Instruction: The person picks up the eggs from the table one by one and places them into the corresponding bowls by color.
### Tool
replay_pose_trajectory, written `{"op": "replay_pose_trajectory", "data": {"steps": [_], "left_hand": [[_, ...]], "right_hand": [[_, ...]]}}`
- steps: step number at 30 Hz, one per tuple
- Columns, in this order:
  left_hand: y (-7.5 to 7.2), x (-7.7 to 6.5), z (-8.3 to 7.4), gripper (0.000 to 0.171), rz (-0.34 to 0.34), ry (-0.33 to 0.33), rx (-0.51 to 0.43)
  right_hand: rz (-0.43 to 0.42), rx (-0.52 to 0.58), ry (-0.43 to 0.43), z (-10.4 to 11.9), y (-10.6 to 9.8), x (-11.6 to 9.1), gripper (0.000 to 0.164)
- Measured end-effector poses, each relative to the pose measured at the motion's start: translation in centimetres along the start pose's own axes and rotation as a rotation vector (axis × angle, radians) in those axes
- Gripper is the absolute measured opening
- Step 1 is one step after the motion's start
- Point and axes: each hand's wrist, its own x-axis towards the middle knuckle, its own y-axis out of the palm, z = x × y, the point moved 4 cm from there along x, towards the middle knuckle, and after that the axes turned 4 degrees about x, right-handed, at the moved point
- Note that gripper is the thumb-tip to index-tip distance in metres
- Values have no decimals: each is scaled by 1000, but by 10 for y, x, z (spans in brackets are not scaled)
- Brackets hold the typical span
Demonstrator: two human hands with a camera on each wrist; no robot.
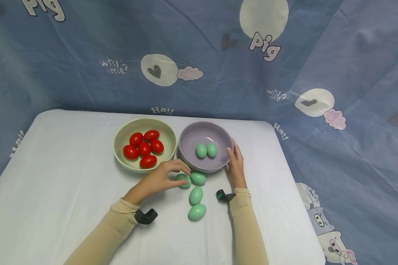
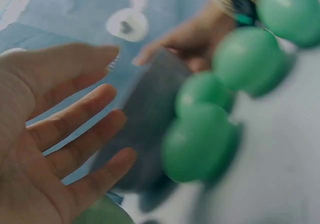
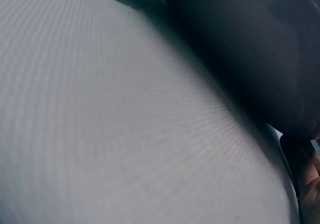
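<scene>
My left hand hovers over a green egg in front of the bowls, thumb and fingers apart. In the left wrist view that hand has spread fingers with nothing between them, and the green eggs look blurred. My right hand grips the right side of a purple bowl, thumb at the rim and fingers along the outer wall. Two green eggs lie inside it. Three more loose eggs form a rough line toward me. The right wrist view shows mostly the bowl's dark outer wall.
Just left of the purple bowl stands a pale green bowl with several red oval pieces like cherry tomatoes. Both bowls sit near the far edge of a white-covered table. Behind hangs a blue printed cloth.
</scene>
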Motion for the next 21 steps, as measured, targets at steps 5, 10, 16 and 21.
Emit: {"op": "replay_pose_trajectory", "data": {"steps": [5, 10, 16, 21], "left_hand": [[11, -9, 10, 25, -26, -12, 93], [20, -11, 20, 26, -35, -41, 98], [30, -12, 27, 28, 5, -66, 111], [35, -12, 31, 29, 0, -62, 110]], "right_hand": [[-9, -14, 0, 0, -1, 0, 55], [-4, -5, -1, -2, -1, 0, 55], [5, 16, 8, -2, -1, -1, 55], [6, 20, 3, -1, -1, 0, 54]]}}
